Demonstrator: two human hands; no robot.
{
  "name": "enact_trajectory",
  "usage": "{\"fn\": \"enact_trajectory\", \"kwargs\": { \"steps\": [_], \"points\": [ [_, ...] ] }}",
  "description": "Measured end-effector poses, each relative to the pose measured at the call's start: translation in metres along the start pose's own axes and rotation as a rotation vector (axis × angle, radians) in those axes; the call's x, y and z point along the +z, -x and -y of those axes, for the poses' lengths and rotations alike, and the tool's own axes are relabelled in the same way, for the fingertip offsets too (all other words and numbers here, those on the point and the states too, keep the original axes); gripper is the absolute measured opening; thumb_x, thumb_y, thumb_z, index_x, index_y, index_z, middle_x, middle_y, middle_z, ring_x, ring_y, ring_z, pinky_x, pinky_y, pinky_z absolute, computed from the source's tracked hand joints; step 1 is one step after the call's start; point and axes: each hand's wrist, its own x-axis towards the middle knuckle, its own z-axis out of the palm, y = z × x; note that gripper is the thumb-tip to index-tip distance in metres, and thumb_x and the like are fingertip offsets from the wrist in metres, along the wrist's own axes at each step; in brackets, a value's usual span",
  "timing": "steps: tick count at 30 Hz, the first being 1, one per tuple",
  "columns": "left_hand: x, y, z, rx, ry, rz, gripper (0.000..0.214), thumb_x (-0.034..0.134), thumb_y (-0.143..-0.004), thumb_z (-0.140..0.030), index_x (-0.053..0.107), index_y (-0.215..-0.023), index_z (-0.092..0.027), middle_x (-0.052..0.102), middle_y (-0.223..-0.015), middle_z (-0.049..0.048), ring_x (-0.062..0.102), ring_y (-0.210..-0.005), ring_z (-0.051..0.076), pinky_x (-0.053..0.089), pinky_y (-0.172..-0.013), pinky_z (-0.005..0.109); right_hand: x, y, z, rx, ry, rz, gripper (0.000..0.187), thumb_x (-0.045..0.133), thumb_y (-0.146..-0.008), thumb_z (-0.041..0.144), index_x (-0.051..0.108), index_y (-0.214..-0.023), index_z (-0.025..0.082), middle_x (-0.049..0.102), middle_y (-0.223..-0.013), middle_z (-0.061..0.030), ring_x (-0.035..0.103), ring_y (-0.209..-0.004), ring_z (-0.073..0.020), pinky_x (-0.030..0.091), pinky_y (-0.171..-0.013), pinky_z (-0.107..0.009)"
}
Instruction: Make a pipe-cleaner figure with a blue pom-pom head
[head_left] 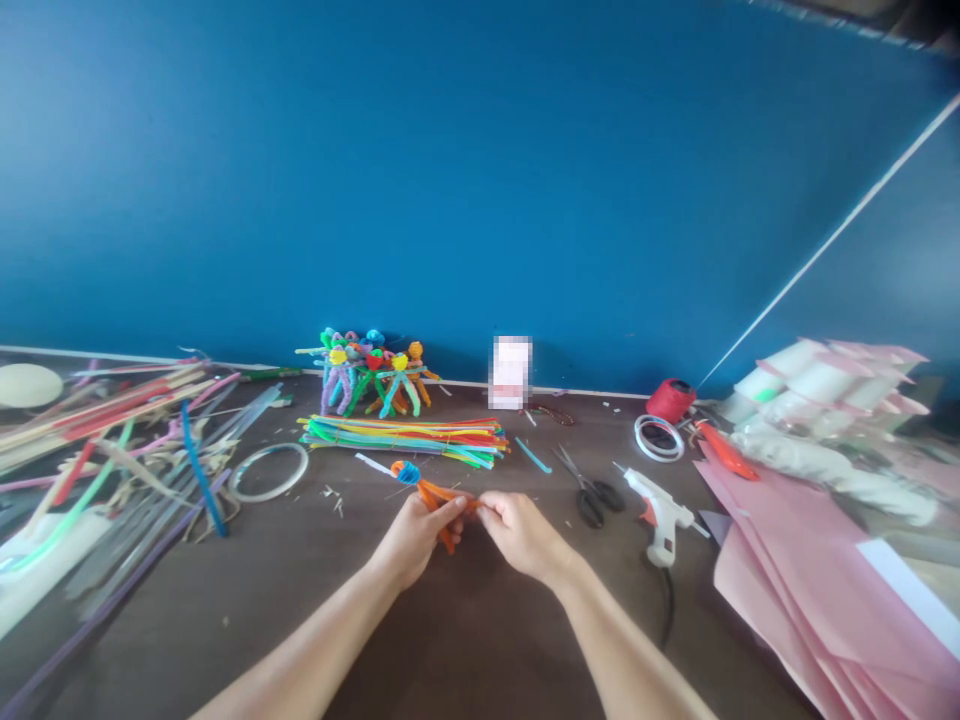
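My left hand (417, 540) and my right hand (521, 535) meet low in the middle of the dark brown table (480, 640). Between them they pinch an orange pipe-cleaner figure (435, 495). Its round head of blue and orange pipe cleaner (407, 473) sticks out up and left of my left hand, beside a white strip (373, 463). Fingers of both hands hide part of the figure.
Behind my hands lie a bundle of multicoloured pipe cleaners (401, 442) and several pipe-cleaner figures (371, 380). To the right are black-handled scissors (589, 490), a white hot glue gun (658, 510) and pink paper sheets (817, 590). Mixed craft strips (127, 440) are heaped at the left.
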Motion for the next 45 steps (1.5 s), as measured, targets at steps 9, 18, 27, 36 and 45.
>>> {"fn": "enact_trajectory", "kwargs": {
  "steps": [9,18,27,36,45],
  "points": [
    [-0.001,-0.004,-0.001,-0.061,0.269,-0.053,0.025,0.072,-0.058,-0.027,0.064,-0.073,-0.008,0.06,-0.055,0.002,0.052,-0.049,0.007,0.04,-0.047,0.017,0.003,-0.003,0.007,-0.024,0.021,-0.002,0.034,0.033,-0.086,0.03,0.056,-0.065,0.015,0.049,-0.054,0.0025,0.045,-0.051,-0.0093,0.028,-0.048,-0.019],
    [-0.003,-0.004,-0.001,0.026,0.24,-0.142,0.029,0.071,-0.06,-0.027,0.063,-0.079,-0.008,0.063,-0.067,0.0052,0.057,-0.056,0.01,0.043,-0.049,0.02,-0.082,0.023,-0.013,0.477,0.656,-0.21,0.021,0.045,-0.078,0.026,0.055,-0.095,0.019,0.064,-0.089,-0.0077,0.06,-0.08,-0.0217,0.04,-0.066,-0.029],
    [-0.004,-0.005,0.0,0.021,0.22,-0.168,0.033,0.069,-0.062,-0.031,0.059,-0.083,-0.008,0.057,-0.052,-0.0002,0.052,-0.046,0.008,0.038,-0.042,0.018,-0.082,0.042,-0.055,0.72,0.823,-0.054,0.023,0.049,-0.074,0.026,0.057,-0.092,0.014,0.064,-0.084,-0.0139,0.061,-0.082,-0.0282,0.041,-0.064,-0.034],
    [-0.001,-0.005,0.003,0.072,0.173,-0.209,0.028,0.069,-0.061,-0.029,0.054,-0.078,-0.011,0.057,-0.05,-0.0009,0.051,-0.046,0.008,0.037,-0.045,0.018,-0.061,0.071,-0.011,0.537,-0.593,-0.15,0.026,0.059,-0.065,0.037,0.056,-0.08,0.016,0.063,-0.08,-0.0055,0.046,-0.038,-0.0069,0.033,-0.038,-0.02],
    [-0.001,-0.004,0.005,0.092,0.132,-0.199,0.022,0.066,-0.065,-0.028,0.053,-0.073,-0.013,0.054,-0.051,-0.0031,0.049,-0.047,0.007,0.034,-0.042,0.017,0.056,0.077,0.028,0.428,-1.314,-0.017,0.049,0.05,-0.068,0.063,0.049,-0.067,0.014,0.052,-0.051,0.0011,0.03,-0.03,-0.0006,0.018,-0.028,-0.015]
  ]
}}
